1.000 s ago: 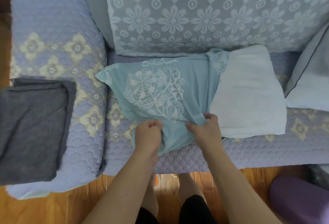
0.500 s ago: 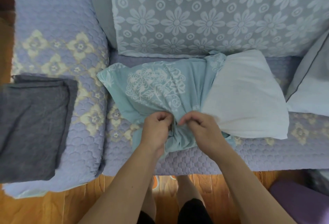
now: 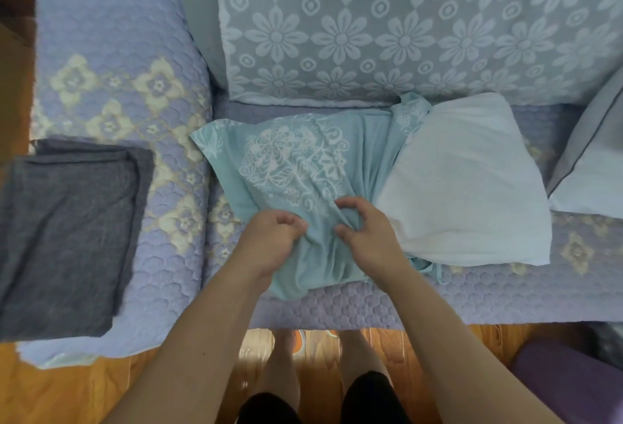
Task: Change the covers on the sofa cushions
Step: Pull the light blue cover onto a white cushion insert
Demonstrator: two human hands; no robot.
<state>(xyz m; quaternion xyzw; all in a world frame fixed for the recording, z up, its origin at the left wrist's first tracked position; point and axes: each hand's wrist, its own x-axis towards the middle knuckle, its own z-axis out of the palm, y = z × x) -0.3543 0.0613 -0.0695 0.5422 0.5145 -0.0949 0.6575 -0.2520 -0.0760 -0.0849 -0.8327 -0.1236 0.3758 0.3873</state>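
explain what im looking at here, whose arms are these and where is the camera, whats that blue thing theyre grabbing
There is no machine here. The camera sits on a person's head and looks down, so the two bare arms are that person's own. They stand at a sofa with a quilted lilac cover. Both hands bunch up a teal cushion cover with a white flower print: the left hand and the right hand each grip a fold near its front edge. The cover sits only on the left part of a white cushion; the rest of the cushion is bare. On the sofa's arm lies a folded grey cloth. A flowered back cushion stands behind.
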